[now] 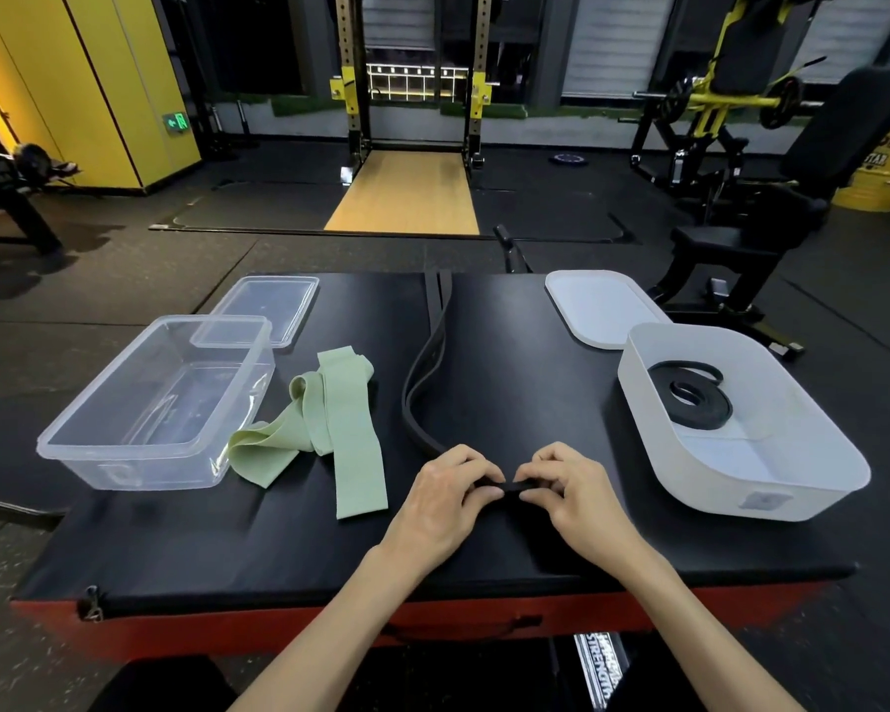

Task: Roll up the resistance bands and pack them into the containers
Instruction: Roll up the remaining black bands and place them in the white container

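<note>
A gym is shown. Far ahead of the spot where the black band is pinched, a tall lifting rack is seen over a wooden platform. Ahead and to the right of the grip, a yellow weight machine and a padded black bench are set. Dark rubber floor is laid all around.

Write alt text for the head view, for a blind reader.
Left hand and right hand pinch the near end of a long black band on the black mat. A coiled black band lies in the white container at right; a green band lies beside the clear container at left.
</note>
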### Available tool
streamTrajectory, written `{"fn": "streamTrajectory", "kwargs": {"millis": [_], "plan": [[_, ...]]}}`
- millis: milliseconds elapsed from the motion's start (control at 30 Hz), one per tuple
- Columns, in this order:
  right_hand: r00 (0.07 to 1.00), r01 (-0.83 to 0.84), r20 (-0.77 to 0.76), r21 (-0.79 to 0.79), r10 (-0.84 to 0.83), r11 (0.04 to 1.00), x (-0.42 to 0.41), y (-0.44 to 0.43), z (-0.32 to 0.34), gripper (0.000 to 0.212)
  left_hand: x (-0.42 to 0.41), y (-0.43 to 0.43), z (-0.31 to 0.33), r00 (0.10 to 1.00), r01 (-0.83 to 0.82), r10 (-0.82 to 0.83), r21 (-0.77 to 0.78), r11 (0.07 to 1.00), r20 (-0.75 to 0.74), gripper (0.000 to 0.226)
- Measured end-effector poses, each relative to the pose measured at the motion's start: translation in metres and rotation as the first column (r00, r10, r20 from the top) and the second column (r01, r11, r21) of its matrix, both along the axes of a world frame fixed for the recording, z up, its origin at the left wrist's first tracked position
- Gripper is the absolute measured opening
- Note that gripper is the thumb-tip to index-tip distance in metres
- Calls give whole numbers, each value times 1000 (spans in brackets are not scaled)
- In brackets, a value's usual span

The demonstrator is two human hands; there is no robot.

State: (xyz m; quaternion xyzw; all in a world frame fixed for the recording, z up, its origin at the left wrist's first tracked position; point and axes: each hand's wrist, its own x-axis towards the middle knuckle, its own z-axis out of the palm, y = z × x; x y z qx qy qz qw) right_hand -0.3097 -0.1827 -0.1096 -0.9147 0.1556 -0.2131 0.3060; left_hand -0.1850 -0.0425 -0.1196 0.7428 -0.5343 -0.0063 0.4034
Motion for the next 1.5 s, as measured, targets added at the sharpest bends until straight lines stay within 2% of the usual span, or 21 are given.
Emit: {"fn": "streamTrajectory", "kwargs": {"millis": [133, 333, 567, 700, 767, 933, 1133, 1200, 1300, 1433, 1500], "plan": [[999, -11, -52, 7, 11, 1000, -1, -3, 1, 20, 4, -4, 2, 1000, 11, -12, 32, 999, 18, 8], [999, 44, 10, 114, -45, 993, -4, 12, 0, 26, 2, -3, -1, 1000, 14, -15, 28, 1000, 21, 8], [1000, 19, 20, 140, -22, 990, 4, 9, 4, 19, 0, -1, -2, 1000, 4, -4, 6, 1000, -9, 10], [999, 49, 15, 76, -50, 996, 2, 7, 4, 17, -3, -1, -1, 999, -26, 26, -6, 1000, -26, 9], [997, 79, -15, -22, -79, 997, 1, 7, 6, 15, -4, 0, 0, 998, -56, 56, -2, 998, -20, 9], [997, -14, -80, -172, 0, 985, -8, 3, 13, 14, -9, 0, 0, 974, -186, 184, 5, 983, 136, 13], [989, 112, -62, -268, -133, 957, 7, -3, 18, 10, 4, -19, 11, 960, -154, 144, 25, 988, 239, 18], [978, 182, -55, -255, -202, 950, 9, -3, 19, 13, 2, -26, 16, 975, -153, 139, 70, 986, 175, 18], [965, 242, -67, -152, -255, 958, 9, 2, 21, 4, 1, -30, 17, 986, -161, 157, 78, 984, 58, 18], [981, 151, -115, -70, -158, 986, 4, 2, 19, 15, 1, -32, 16, 980, -199, 199, 45, 979, -4, 15], [987, 98, -130, 49, -91, 994, -3, -5, 21, 21, 0, -34, 14, 977, -214, 214, 24, 977, -8, 14]]}}
